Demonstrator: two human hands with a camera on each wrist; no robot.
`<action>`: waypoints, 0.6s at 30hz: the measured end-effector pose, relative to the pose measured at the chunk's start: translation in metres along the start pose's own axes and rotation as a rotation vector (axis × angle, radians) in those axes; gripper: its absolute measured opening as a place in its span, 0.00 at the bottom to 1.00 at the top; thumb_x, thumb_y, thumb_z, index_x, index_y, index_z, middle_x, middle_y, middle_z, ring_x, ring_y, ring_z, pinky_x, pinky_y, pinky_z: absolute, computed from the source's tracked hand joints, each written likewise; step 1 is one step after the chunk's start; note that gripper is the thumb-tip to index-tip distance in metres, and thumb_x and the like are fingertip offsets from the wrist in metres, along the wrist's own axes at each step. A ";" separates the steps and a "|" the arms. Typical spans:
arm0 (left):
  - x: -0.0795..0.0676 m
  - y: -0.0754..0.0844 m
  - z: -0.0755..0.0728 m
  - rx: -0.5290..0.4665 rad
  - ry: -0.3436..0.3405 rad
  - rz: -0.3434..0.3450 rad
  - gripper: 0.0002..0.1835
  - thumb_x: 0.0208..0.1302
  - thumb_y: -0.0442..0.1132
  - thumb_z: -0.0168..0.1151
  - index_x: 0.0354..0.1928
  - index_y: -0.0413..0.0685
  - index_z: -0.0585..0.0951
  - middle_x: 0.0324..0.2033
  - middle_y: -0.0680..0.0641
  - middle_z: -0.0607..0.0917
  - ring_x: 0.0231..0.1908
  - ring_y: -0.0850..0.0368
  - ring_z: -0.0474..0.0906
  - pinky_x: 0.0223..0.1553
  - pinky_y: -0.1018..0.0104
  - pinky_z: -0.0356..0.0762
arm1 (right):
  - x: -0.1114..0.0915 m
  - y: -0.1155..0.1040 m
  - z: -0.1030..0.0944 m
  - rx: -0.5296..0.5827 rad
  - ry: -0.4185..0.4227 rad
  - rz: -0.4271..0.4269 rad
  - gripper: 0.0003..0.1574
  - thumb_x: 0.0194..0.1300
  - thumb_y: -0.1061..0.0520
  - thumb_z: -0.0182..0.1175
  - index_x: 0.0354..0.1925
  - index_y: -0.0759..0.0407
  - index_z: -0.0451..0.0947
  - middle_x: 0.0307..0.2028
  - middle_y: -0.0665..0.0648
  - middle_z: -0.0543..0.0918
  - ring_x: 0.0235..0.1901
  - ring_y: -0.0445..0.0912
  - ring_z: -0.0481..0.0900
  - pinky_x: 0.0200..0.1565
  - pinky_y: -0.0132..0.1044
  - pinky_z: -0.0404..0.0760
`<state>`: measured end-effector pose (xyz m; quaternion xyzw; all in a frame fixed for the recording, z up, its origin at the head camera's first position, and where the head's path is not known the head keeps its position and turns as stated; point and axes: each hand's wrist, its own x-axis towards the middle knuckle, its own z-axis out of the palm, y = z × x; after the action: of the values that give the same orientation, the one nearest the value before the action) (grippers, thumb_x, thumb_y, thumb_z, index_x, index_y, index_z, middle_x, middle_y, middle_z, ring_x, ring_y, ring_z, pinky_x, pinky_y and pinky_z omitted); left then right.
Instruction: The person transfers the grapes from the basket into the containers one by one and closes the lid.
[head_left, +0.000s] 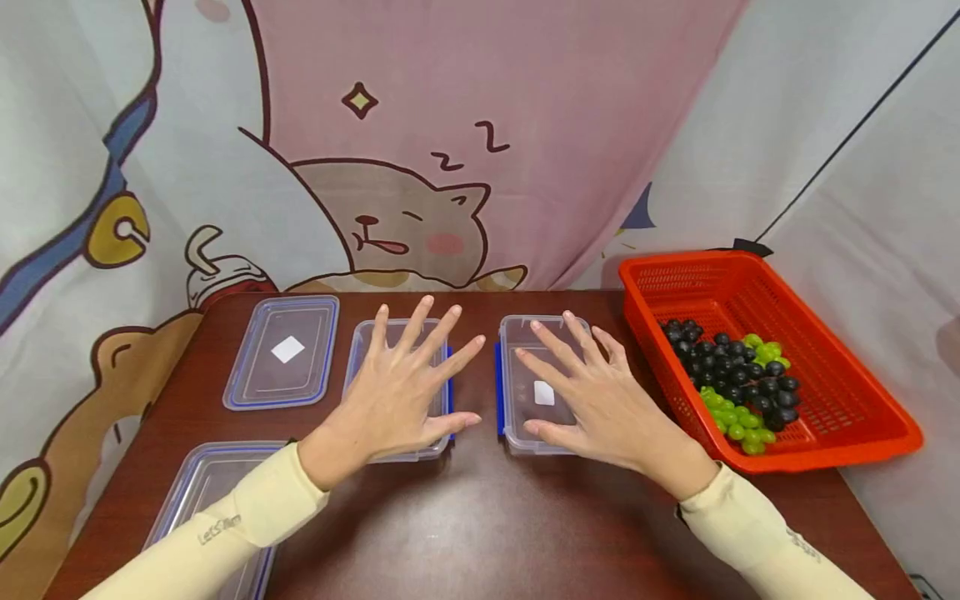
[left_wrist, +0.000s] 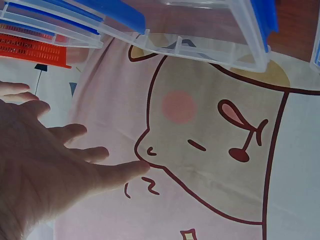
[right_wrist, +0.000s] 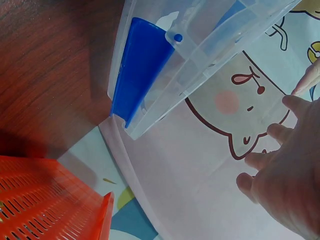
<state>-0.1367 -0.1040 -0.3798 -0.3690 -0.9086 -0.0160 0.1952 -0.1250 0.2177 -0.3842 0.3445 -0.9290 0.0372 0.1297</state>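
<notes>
Two clear plastic food containers with blue side clips stand side by side on the table. My left hand (head_left: 397,387), fingers straight and spread, is held over the left container (head_left: 360,342) and covers much of it in the head view. Over the right container (head_left: 517,375), which has a white label inside its outline, my right hand (head_left: 600,400) is likewise spread with nothing in it. The left wrist view shows the left hand (left_wrist: 55,165) beside a container's rim (left_wrist: 200,52). In the right wrist view the right hand (right_wrist: 285,165) is apart from the container with its blue clip (right_wrist: 142,70).
A red plastic basket (head_left: 847,383) at the right holds black grapes (head_left: 727,367) and green grapes (head_left: 738,421). At the left lie a clear lid with blue edging (head_left: 281,358) and a second one (head_left: 198,483), partly under the left sleeve. A printed curtain (head_left: 450,100) hangs behind the table.
</notes>
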 end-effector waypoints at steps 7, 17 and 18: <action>0.002 0.005 0.003 -0.033 -0.018 -0.005 0.50 0.69 0.81 0.51 0.86 0.63 0.66 0.84 0.37 0.61 0.84 0.32 0.45 0.73 0.18 0.44 | -0.005 -0.001 0.002 0.028 0.058 -0.018 0.56 0.70 0.19 0.56 0.84 0.42 0.66 0.87 0.56 0.52 0.85 0.63 0.45 0.72 0.75 0.56; 0.006 0.001 0.014 -0.205 -0.149 -0.076 0.55 0.68 0.82 0.51 0.89 0.63 0.56 0.86 0.41 0.54 0.84 0.34 0.47 0.71 0.21 0.58 | -0.015 0.008 -0.003 0.105 0.102 0.017 0.58 0.70 0.21 0.58 0.85 0.46 0.63 0.87 0.57 0.52 0.84 0.62 0.49 0.71 0.71 0.59; 0.007 0.000 0.015 -0.225 -0.161 -0.080 0.56 0.68 0.83 0.51 0.89 0.62 0.55 0.86 0.41 0.54 0.84 0.34 0.48 0.70 0.21 0.59 | -0.018 0.010 -0.003 0.113 0.101 0.024 0.58 0.69 0.21 0.59 0.86 0.46 0.62 0.87 0.57 0.52 0.84 0.62 0.50 0.71 0.71 0.60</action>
<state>-0.1462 -0.0964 -0.3912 -0.3521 -0.9277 -0.0957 0.0785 -0.1180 0.2370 -0.3853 0.3379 -0.9218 0.1085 0.1560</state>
